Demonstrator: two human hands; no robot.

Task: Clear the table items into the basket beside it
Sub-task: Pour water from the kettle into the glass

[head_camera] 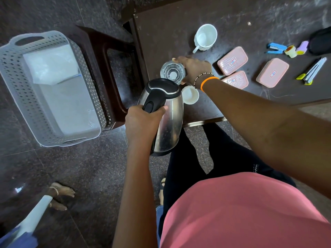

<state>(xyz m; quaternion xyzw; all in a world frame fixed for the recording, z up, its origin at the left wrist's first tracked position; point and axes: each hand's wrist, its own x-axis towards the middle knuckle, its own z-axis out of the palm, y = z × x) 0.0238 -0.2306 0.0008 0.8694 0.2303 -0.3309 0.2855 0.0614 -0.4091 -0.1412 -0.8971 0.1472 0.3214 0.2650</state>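
My left hand (141, 120) grips the black handle of a steel kettle (166, 126), held in the air at the table's near left corner. My right hand (193, 68) is wrapped around a clear glass (172, 72) near the table's left edge. A small white cup (189, 95) stands just behind the kettle. The pale perforated basket (16, 72) sits on the floor to the left, with a white sheet lying inside it.
On the dark table (170, 25): a white mug (205, 37), three pink lidded boxes (232, 60), a blue stapler (275, 48), a tape roll (291, 51), a purple item (302, 47), a black pouch (320, 42), clippers (312, 72). A dark stool (100, 51) stands between basket and table. Another person's feet (62, 194) are at lower left.
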